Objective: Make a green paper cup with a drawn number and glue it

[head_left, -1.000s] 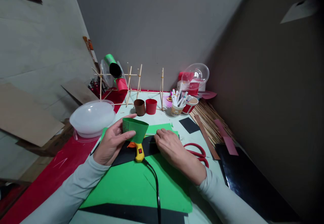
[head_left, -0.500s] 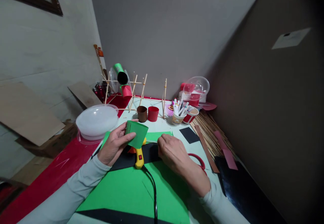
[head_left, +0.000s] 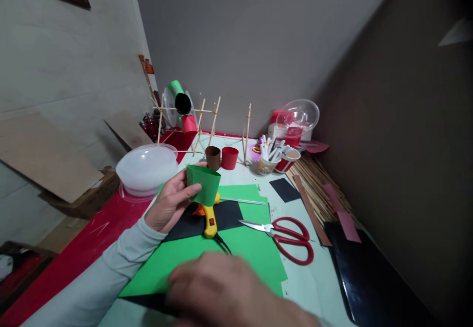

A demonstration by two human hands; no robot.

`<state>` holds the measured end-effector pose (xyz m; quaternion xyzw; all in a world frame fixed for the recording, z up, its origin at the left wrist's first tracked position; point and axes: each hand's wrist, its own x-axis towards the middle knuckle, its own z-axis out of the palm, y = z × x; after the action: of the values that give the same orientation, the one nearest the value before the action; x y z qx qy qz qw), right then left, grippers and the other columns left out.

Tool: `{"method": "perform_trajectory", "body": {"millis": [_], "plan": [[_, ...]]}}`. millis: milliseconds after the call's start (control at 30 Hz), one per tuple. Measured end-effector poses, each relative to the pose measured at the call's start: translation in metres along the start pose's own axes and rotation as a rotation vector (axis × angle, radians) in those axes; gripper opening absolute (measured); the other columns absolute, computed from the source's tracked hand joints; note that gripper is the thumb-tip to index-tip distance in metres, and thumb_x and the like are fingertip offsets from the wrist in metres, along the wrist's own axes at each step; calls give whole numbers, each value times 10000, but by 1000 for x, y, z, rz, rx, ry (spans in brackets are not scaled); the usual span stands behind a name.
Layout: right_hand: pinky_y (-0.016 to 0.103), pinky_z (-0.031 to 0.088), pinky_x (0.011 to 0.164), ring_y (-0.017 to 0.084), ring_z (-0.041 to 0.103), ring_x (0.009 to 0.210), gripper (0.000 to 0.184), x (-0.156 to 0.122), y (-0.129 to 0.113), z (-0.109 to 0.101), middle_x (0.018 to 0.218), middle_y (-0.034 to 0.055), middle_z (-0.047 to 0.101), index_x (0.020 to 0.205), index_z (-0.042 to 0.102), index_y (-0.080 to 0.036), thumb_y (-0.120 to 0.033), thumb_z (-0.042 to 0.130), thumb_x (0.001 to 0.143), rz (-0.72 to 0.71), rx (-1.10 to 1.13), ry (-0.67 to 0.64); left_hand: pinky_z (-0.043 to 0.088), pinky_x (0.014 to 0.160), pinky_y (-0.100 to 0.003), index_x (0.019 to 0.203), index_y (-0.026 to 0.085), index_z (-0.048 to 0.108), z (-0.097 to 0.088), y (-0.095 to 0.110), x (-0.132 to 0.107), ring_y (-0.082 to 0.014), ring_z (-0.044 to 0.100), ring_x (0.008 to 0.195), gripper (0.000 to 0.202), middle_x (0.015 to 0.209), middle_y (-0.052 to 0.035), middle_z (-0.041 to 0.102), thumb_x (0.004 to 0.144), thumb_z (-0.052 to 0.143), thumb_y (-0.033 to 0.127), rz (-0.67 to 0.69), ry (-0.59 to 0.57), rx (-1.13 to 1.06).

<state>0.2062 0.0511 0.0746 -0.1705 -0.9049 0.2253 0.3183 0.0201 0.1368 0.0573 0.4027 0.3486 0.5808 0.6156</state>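
Observation:
Between the thumb and fingers of my left hand (head_left: 168, 201) is a green paper cup-shaped sleeve (head_left: 204, 185), its wider edge up. Just behind and below it lies a yellow glue gun (head_left: 210, 222) with a clear glue stick (head_left: 242, 200) poking out to the right. It rests on a black paper strip (head_left: 231, 216) over a green paper sheet (head_left: 254, 253). Low in front, my right hand (head_left: 218, 287) is smeared by motion above the sheet's near edge, its fingers not clear. Red-handled scissors (head_left: 288, 238) lie partly open on the right.
Brown (head_left: 213, 158) and red paper sleeves (head_left: 229, 158) stand behind, before a frame of thin sticks (head_left: 247, 135). A cup of markers (head_left: 266, 166), bundled bamboo sticks (head_left: 325, 184) and a black glossy sheet (head_left: 365, 273) are right. Plastic bowls (head_left: 146, 169) sit left.
My right hand has pulled back from beside the glue gun toward me, uncovering the scissors and the glue stick. My left hand still holds the green sleeve. The view has shifted slightly.

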Motion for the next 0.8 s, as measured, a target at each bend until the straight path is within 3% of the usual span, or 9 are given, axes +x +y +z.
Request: {"method": "perform_trajectory", "body": {"millis": [33, 67, 133, 267, 400, 567, 633, 733, 800], "plan": [[226, 528, 883, 163, 678, 1012, 161, -1, 9, -16, 1102, 52, 722, 1131, 608, -207, -311, 550, 1022, 55, 25, 134, 579, 872, -294, 1351, 197, 610, 2, 0, -2, -239, 708, 1040, 631, 1133, -85, 754, 765, 839, 251, -14, -19, 5], [210, 521, 860, 138, 672, 954, 118, -3, 20, -31, 1036, 31, 706, 1120, 606, -212, -238, 570, 1011, 160, 25, 293, 582, 864, -299, 1362, 206, 605, 4, -1, -4, -242, 714, 1028, 642, 1122, -84, 757, 766, 839, 252, -27, -41, 11], [210, 523, 808, 115, 646, 843, 244, -8, 41, -51, 1010, 15, 667, 1231, 578, -225, -216, 612, 990, 269, 12, 462, 580, 849, -293, 1382, 227, 595, 7, -4, -9, -237, 723, 999, 662, 1087, -75, 765, 766, 839, 250, -52, -79, 29], [257, 521, 816, 125, 625, 840, 416, -17, 67, -49, 1091, 44, 623, 1363, 529, -216, -241, 653, 966, 328, 31, 392, 559, 891, -285, 1345, 254, 637, 14, -10, -15, -241, 711, 1055, 608, 1088, -65, 775, 771, 838, 269, -86, -147, 138], [285, 508, 812, 158, 615, 895, 300, -18, 68, -36, 1090, 68, 625, 1271, 580, -192, -267, 625, 983, 313, 20, 320, 542, 882, -229, 1258, 304, 701, 18, -11, -17, -209, 697, 1091, 500, 1142, -24, 774, 778, 839, 275, -108, -224, 296], [298, 501, 856, 183, 619, 976, 84, -19, 67, -34, 1069, 104, 624, 1037, 651, -156, -187, 594, 983, 289, 2, 313, 522, 888, -186, 1270, 366, 686, 19, -14, -19, -159, 695, 1079, 497, 1156, 11, 770, 802, 825, 272, -146, -228, 329], [293, 507, 880, 191, 635, 1018, 59, -20, 69, -34, 1102, 129, 640, 934, 653, -150, -170, 611, 970, 285, -13, 344, 523, 913, -211, 1293, 358, 670, 19, -15, -19, -173, 685, 1099, 529, 1188, -3, 755, 794, 830, 286, -142, -179, 330], [298, 522, 860, 206, 655, 1017, 82, -19, 70, -32, 1077, 150, 663, 876, 641, -145, -156, 626, 956, 269, -79, 476, 517, 934, -225, 1229, 295, 697, 19, -17, -18, -197, 643, 1162, 502, 1218, -26, 726, 753, 857, 312, -80, -4, 326], [299, 528, 801, 209, 658, 970, 85, -19, 71, -31, 1021, 148, 666, 868, 637, -143, -155, 631, 952, 255, -137, 568, 532, 844, -204, 1089, 242, 727, 20, -16, -16, -165, 666, 1008, 397, 1070, -22, 739, 728, 871, 325, -55, 119, 305]]}}
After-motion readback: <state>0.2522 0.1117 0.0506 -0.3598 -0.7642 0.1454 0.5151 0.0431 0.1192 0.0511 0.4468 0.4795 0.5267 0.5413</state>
